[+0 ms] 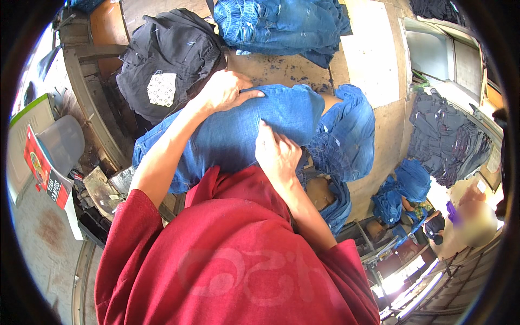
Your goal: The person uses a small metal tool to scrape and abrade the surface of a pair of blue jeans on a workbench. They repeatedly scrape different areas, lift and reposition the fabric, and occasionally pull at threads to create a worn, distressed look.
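Blue denim trousers (pixel 227 130) lie spread across in front of me, over my front. My left hand (pixel 225 92) is closed at their far edge, its thumb along the cloth and the other fingers curled. On the middle of the denim rests my right hand (pixel 278 153), its fingers bent together with the tips against the cloth. Whether a loose thread or a small tool is in those fingers, I cannot make out. Just right of it lies another crumpled blue denim garment (pixel 349 132) with a gathered waistband.
A black garment pile (pixel 168 49) with a white patterned patch lies beyond my left hand. Stacked blue denim (pixel 276 27) sits at the far side. Dark garments (pixel 444 138) are heaped at right; a person (pixel 433 225) is near more denim there. A red-and-black printed card (pixel 46 162) stands left.
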Demonstrator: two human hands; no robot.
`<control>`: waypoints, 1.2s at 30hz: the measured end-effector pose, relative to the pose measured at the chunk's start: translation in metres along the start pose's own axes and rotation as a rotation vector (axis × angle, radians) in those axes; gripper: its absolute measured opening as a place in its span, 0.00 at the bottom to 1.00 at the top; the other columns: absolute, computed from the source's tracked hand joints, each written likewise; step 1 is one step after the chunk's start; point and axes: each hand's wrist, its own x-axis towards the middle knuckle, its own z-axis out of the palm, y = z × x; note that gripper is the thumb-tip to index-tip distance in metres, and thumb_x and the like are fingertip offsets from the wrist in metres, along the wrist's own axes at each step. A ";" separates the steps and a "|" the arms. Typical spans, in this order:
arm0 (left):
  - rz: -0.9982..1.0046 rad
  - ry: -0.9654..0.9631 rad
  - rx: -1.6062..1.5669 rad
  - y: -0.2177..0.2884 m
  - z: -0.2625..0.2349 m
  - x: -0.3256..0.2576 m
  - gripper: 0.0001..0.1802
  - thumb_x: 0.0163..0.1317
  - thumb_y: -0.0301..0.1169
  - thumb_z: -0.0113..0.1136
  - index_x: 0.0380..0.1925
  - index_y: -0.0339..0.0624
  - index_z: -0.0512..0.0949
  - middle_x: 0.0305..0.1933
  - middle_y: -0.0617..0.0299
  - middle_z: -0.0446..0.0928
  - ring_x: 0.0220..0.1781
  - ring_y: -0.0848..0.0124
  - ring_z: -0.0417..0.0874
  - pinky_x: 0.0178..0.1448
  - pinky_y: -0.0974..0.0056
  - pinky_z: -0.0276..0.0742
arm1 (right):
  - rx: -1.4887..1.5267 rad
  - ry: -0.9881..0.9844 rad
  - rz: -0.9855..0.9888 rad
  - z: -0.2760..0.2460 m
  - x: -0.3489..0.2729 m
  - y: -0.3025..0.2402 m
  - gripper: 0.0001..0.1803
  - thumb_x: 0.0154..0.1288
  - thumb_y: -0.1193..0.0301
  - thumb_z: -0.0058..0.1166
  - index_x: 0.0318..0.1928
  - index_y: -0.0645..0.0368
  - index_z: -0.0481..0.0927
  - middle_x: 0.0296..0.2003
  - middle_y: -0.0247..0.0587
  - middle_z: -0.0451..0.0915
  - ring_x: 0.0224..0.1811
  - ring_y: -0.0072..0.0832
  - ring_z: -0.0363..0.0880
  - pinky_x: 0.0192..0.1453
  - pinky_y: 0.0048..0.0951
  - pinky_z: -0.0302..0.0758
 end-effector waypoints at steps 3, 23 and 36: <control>-0.002 0.004 -0.029 0.000 0.001 0.000 0.29 0.75 0.55 0.65 0.27 0.38 0.86 0.29 0.50 0.81 0.34 0.45 0.86 0.41 0.47 0.81 | 0.005 -0.024 0.013 -0.015 -0.027 -0.002 0.10 0.67 0.73 0.68 0.48 0.51 0.90 0.23 0.33 0.85 0.20 0.31 0.82 0.26 0.33 0.78; -0.004 0.002 -0.081 0.001 -0.001 0.004 0.27 0.74 0.47 0.70 0.24 0.35 0.84 0.27 0.48 0.81 0.31 0.46 0.84 0.38 0.48 0.79 | 0.061 -0.011 0.017 -0.003 0.010 0.007 0.11 0.67 0.70 0.67 0.49 0.51 0.88 0.24 0.33 0.86 0.23 0.31 0.85 0.29 0.34 0.83; -0.071 -0.057 -0.056 0.000 -0.001 0.004 0.28 0.73 0.55 0.68 0.28 0.38 0.89 0.31 0.49 0.87 0.36 0.45 0.90 0.44 0.48 0.86 | 0.032 0.011 0.002 0.004 0.016 0.016 0.14 0.67 0.69 0.68 0.52 0.50 0.89 0.25 0.31 0.86 0.23 0.30 0.86 0.29 0.33 0.84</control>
